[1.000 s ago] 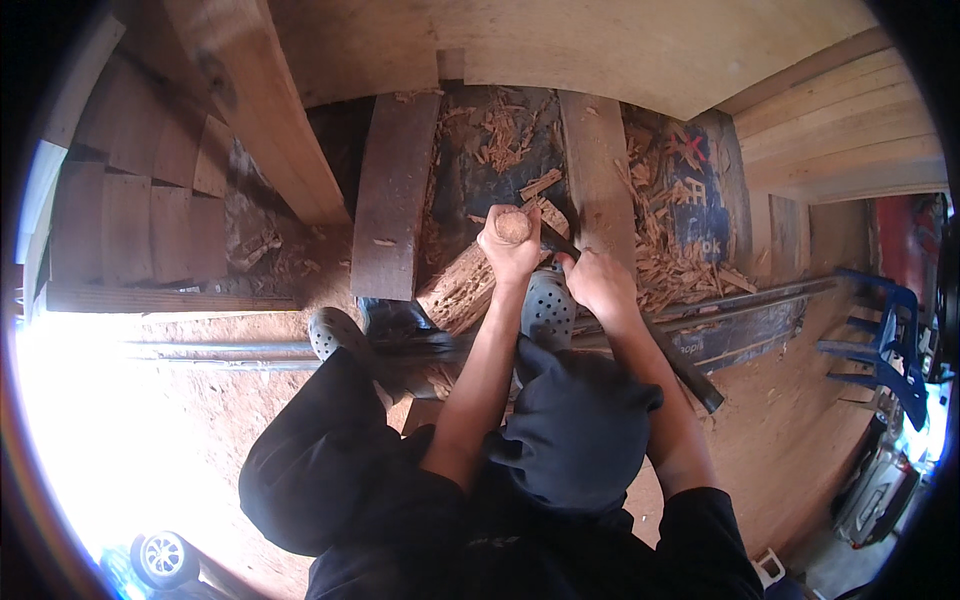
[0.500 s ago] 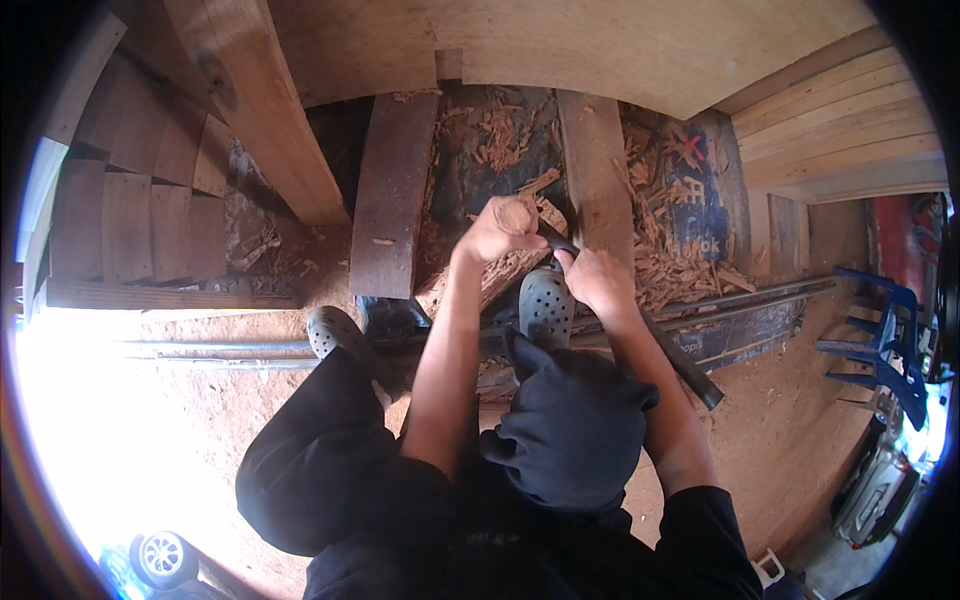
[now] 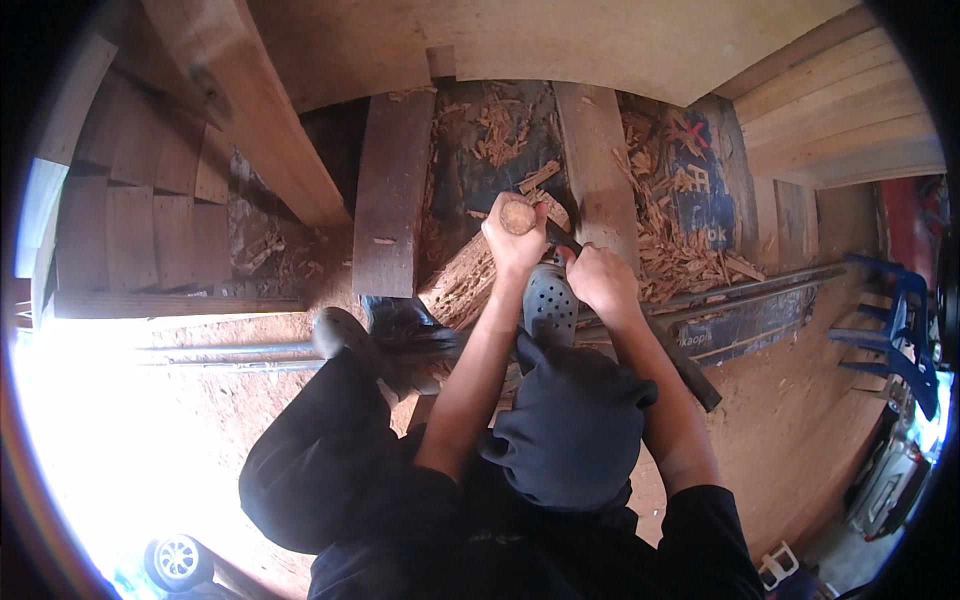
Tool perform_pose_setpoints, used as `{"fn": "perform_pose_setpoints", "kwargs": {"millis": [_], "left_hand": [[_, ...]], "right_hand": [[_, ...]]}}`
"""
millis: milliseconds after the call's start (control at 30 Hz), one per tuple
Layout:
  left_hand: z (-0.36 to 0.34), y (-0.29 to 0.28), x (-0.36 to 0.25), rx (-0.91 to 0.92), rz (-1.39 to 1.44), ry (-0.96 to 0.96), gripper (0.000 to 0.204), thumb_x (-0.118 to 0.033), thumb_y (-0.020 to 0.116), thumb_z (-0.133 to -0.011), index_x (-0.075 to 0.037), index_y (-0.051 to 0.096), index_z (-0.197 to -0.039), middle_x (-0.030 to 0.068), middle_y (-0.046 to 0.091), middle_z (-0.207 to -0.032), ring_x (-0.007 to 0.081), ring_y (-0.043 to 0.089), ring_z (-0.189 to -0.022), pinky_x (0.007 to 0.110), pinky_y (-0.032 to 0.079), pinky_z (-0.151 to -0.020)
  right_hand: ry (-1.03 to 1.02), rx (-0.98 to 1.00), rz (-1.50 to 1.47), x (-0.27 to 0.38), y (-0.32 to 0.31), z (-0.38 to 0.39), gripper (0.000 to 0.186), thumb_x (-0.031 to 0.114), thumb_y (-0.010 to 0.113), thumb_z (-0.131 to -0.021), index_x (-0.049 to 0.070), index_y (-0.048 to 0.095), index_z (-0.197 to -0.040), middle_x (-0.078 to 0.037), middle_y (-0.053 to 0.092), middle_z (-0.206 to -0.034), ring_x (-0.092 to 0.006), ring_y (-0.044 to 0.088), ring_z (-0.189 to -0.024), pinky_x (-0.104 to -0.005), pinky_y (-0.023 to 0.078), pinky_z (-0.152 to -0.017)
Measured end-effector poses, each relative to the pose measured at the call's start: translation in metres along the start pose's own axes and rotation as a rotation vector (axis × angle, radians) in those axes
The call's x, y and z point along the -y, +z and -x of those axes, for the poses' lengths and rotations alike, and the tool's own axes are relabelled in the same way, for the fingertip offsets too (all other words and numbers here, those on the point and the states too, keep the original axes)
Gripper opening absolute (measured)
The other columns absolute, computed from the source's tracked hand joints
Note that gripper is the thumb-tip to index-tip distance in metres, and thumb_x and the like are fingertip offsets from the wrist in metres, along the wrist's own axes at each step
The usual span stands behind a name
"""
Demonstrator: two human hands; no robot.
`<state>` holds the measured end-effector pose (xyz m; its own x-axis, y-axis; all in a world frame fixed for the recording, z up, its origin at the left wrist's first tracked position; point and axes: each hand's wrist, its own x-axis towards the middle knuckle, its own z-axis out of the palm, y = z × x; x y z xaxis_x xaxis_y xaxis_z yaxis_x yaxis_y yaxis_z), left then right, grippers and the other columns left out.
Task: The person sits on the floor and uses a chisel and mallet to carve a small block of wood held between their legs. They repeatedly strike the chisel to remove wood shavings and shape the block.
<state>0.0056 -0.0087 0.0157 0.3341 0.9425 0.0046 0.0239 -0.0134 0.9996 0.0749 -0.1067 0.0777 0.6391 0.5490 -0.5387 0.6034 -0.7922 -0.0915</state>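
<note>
Over at the far left, down low, I see a spoked wheel (image 3: pixel 176 562) near the bright glare. Above it a thick wooden beam (image 3: pixel 250 110) slants down toward the floor. The person's left foot, in a grey clog (image 3: pixel 340 333), rests near the lower end of a dark brown plank (image 3: pixel 388 200). Just right of that plank lies a rough, pitted log (image 3: pixel 465 278), tilted up to the right, partly behind the left forearm.

The left hand (image 3: pixel 511 240) is clamped around a round wooden handle (image 3: pixel 518 217), its blunt end facing up, over the log's upper part. Beside it stands the right foot in a perforated clog (image 3: pixel 548 300), with a second plank (image 3: pixel 597 170) beyond. The right hand (image 3: pixel 605 282) is closed on a dark bar (image 3: pixel 690 375) that slants down past the forearm; its fingers' undersides are hidden from me.

Farther right, splintered wood chips (image 3: pixel 690 245) cover the ground above long metal pipes (image 3: pixel 750 293), and a blue plastic chair (image 3: pixel 905 335) stands near the edge.
</note>
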Motion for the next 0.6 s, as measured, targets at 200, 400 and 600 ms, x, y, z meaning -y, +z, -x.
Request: {"fn": "perform_pose_setpoints", "kwargs": {"millis": [200,400,600], "left_hand": [[-0.046,-0.049,-0.027,0.907,0.395,-0.174,0.024,0.003,0.073,-0.058,-0.006,0.053,-0.069,0.0023,0.055,-0.065,0.0095,0.049,-0.059,0.024,0.037,-0.053],[-0.043,-0.05,-0.048,0.4,0.513,-0.02,0.025,0.004,0.076,-0.059,-0.003,0.054,-0.07,0.0013,0.055,-0.066,0.0094,0.05,-0.059,0.022,0.04,-0.054],[-0.029,-0.054,-0.025,0.007,0.375,-0.012,0.025,0.01,0.071,-0.058,-0.005,0.055,-0.07,0.001,0.055,-0.068,0.0088,0.05,-0.062,0.023,0.041,-0.057]], "right_hand": [[-0.006,-0.017,-0.015,0.0,0.002,0.001,0.057,0.046,0.039,-0.091,-0.005,0.063,-0.088,-0.027,0.063,-0.086,-0.0402,0.062,-0.087,-0.046,0.049,-0.079],[-0.014,-0.019,-0.008,0.001,0.002,0.003,0.057,0.046,0.039,-0.091,-0.006,0.062,-0.092,-0.027,0.063,-0.088,-0.0402,0.061,-0.088,-0.0459,0.048,-0.079],[0.014,0.01,-0.028,0.004,-0.002,0.008,0.057,0.046,0.039,-0.091,-0.006,0.061,-0.094,-0.028,0.062,-0.092,-0.0397,0.06,-0.091,-0.0448,0.048,-0.081]]}}
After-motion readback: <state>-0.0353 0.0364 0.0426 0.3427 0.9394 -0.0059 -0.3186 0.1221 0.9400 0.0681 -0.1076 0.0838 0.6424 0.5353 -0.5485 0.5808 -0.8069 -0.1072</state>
